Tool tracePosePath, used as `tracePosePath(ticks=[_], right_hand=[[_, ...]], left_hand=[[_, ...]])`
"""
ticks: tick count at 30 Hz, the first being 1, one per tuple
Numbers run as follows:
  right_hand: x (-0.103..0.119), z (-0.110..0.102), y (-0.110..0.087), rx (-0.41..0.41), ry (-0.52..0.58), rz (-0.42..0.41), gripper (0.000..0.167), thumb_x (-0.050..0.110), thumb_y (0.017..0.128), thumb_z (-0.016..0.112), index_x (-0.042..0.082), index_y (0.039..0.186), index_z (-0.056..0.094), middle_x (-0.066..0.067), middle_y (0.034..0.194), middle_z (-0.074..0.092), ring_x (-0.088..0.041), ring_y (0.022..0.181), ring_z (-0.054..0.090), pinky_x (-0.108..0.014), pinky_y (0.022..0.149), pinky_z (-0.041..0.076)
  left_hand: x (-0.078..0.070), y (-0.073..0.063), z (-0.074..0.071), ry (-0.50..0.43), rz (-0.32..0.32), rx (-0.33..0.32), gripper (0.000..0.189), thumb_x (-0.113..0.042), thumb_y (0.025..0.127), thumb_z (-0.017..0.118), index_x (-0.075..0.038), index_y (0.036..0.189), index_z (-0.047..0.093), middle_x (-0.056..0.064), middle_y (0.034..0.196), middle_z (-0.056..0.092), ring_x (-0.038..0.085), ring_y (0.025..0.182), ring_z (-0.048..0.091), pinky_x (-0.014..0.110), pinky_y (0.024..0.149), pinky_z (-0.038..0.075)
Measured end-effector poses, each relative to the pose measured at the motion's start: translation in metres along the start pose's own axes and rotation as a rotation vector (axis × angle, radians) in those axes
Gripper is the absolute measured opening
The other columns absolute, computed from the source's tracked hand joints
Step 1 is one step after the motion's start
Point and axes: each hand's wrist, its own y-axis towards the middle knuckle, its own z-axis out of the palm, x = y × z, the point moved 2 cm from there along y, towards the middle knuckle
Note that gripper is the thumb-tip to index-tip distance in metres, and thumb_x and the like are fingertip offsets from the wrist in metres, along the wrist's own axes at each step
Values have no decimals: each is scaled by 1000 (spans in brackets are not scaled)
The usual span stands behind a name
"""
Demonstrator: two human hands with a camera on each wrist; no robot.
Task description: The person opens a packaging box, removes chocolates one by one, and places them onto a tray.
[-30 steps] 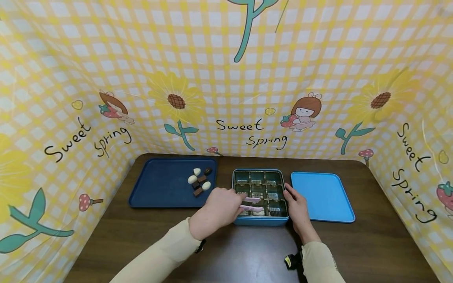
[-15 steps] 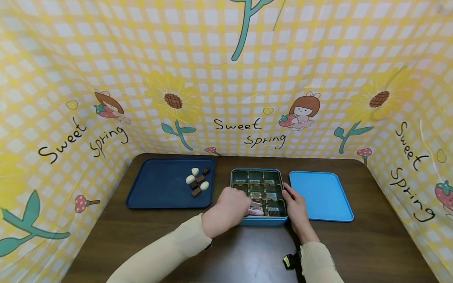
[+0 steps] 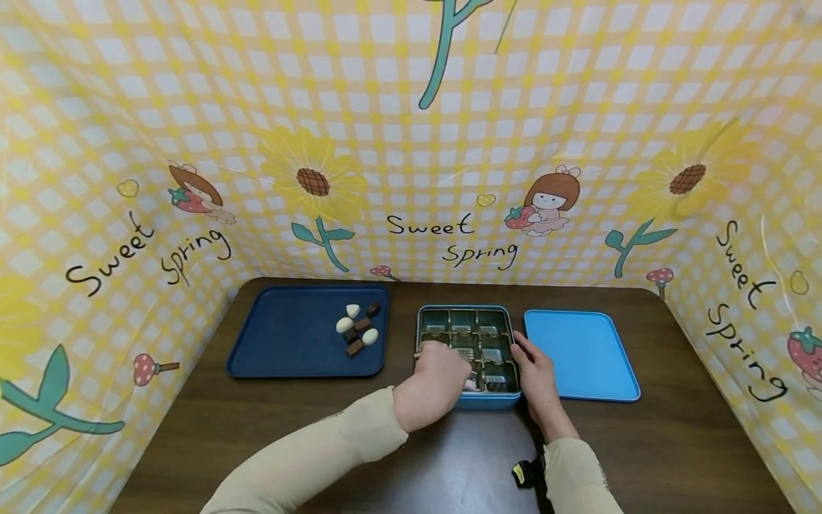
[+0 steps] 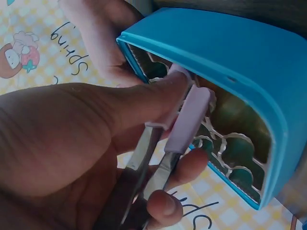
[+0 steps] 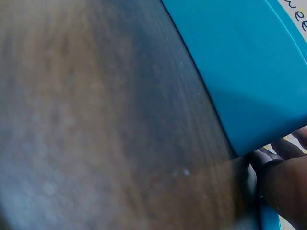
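Note:
My left hand (image 3: 433,378) is over the front left of a blue box (image 3: 488,402) with a clear, divided insert. It grips a pair of tongs (image 4: 189,120) with metal arms and pink tips; the tips reach down into a front compartment. In the head view the hand hides most of the tongs and the left compartments, and what lies between the tips cannot be made out. My right hand (image 3: 538,375) rests along the box's right side, fingers fairly straight; the right wrist view shows part of it by the box corner.
A dark blue tray (image 3: 282,335) on the left bears several white and brown chocolates (image 3: 354,348) near its right edge. A light blue lid-like tray (image 3: 584,357) lies to the right of the box. Patterned cloth surrounds the brown table (image 3: 193,442) at the back and sides.
My left hand with the tongs has shifted right and slightly turned over the box, covering more of the pink tips. The right hand stays at the box's side. The view drifts slightly.

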Motion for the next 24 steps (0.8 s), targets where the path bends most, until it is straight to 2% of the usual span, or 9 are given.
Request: tracePosePath(ticks=[4,7,10,12,14,16,19,21,24], right_hand=[[0,0,1,5,-2,1,50,28,109,46,12,156,40,-13,160,37,-26,142,37,-46,112,37],[-1,0,0,10,-3,2,51,29,109,46,13,156,39,-12,159,38,-25,141,38,-44,111,39],[0,0,0,15,-9,-8,51,30,109,46,12,157,39,-13,159,38,-26,141,39,-44,110,40],[1,0,-1,18,-8,-14,52,30,109,46,12,157,39,-14,159,38,-27,141,40,-43,109,42],[3,1,-2,22,-9,-16,52,31,109,46,11,157,38,-15,159,37,-28,140,40,-40,106,44],[4,0,-2,24,-7,-15,52,31,109,46,12,157,38,-15,159,37,-29,140,40,-34,103,46],[4,0,-2,20,-7,-11,52,31,109,46,12,157,38,-13,159,37,-27,140,41,-32,101,46],[4,-1,-2,16,-11,-14,52,30,109,46,12,157,38,-13,160,37,-28,141,39,-36,105,44],[2,0,-3,21,-14,-20,52,29,109,46,11,157,38,-14,160,36,-29,143,37,-46,111,39]], left_hand=[[-1,1,-1,-3,-5,17,10,-30,95,69,-30,93,79,-7,80,70,13,65,58,36,65,52],[-2,0,-1,-9,-1,23,11,-29,95,68,-29,93,79,-7,80,71,13,64,58,36,62,52],[-1,-1,0,-20,4,35,12,-27,95,68,-28,87,77,-8,68,61,11,56,44,30,50,38],[0,-1,1,-26,7,39,13,-26,95,68,-26,84,75,-7,63,50,12,54,33,30,48,27],[1,-2,2,-24,12,43,14,-26,95,68,-26,82,74,-7,61,44,13,54,28,31,47,22],[2,-2,3,-18,23,38,14,-27,95,68,-27,82,74,-7,60,47,12,53,30,30,44,26],[4,-4,4,-11,41,25,13,-29,94,71,-28,82,77,-7,62,57,10,52,42,29,44,38],[5,-5,6,-13,52,13,13,-30,94,71,-28,83,78,-7,65,61,10,54,48,29,47,43],[7,-7,10,-15,53,7,13,-31,93,72,-27,82,78,-7,64,62,10,54,50,27,49,45]])
